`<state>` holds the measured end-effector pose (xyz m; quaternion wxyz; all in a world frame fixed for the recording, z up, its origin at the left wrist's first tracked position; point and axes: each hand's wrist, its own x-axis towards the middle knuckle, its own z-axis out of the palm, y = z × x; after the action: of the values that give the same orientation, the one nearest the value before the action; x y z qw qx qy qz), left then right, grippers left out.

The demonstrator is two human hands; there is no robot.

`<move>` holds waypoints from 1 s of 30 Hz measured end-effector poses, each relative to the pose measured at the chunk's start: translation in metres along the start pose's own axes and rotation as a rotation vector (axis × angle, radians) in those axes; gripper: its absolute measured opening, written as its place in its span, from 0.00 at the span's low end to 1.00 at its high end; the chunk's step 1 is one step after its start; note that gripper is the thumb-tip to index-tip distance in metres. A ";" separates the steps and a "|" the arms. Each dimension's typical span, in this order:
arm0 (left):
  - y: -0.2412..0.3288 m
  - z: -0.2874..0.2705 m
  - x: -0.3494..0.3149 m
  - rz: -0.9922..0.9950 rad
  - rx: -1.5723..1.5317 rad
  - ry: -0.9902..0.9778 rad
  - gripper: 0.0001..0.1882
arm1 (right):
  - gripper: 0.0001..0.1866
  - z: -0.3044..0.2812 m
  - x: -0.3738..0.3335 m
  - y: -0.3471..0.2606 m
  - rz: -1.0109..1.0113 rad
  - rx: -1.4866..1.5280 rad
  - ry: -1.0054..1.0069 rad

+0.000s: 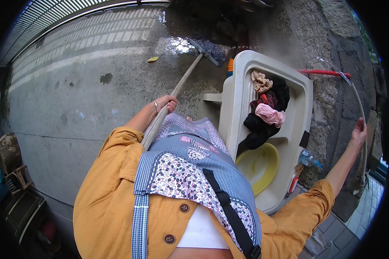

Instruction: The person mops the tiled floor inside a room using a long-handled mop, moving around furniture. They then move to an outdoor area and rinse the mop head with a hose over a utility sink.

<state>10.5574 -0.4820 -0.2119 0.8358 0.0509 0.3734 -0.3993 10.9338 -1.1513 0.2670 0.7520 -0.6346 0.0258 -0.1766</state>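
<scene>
My left hand (pixel 165 104), with a bracelet at its wrist, is closed around the wooden handle of a mop (pixel 186 73). The handle's near end lies against my body, and its grey head rests on the wet concrete floor ahead. Far to the right, my right hand (pixel 358 132) is stretched out beside the wall with its fingers curled at a thin grey hose (pixel 361 108). The hose runs up to the end of a red pipe (pixel 324 72) and down past my forearm.
A pale sink (pixel 232 93) stands right of me, holding dark clothes (pixel 258 129), a pink cloth (pixel 270 114), a beige cloth (pixel 261 81) and a yellow basin (pixel 270 168). A plastic bottle (pixel 307 158) lies by the rough stone wall (pixel 320 99). A yellow leaf (pixel 153 59) is on the floor.
</scene>
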 end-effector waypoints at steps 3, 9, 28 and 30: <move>0.000 0.001 0.000 -0.009 -0.010 0.000 0.14 | 0.09 -0.002 0.000 0.000 -0.003 -0.016 0.003; 0.000 0.001 -0.001 -0.010 -0.015 -0.013 0.14 | 0.09 0.005 -0.004 0.005 -0.008 -0.044 0.035; 0.002 -0.007 0.004 -0.059 0.027 -0.018 0.15 | 0.08 0.012 0.005 -0.014 -0.031 0.092 -0.061; 0.003 -0.006 0.005 -0.067 0.030 -0.024 0.15 | 0.08 0.008 0.005 -0.017 -0.026 0.114 -0.058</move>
<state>10.5581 -0.4809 -0.2200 0.8255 0.0463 0.3586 -0.4333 10.9362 -1.1479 0.2861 0.7851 -0.5957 -0.0145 -0.1690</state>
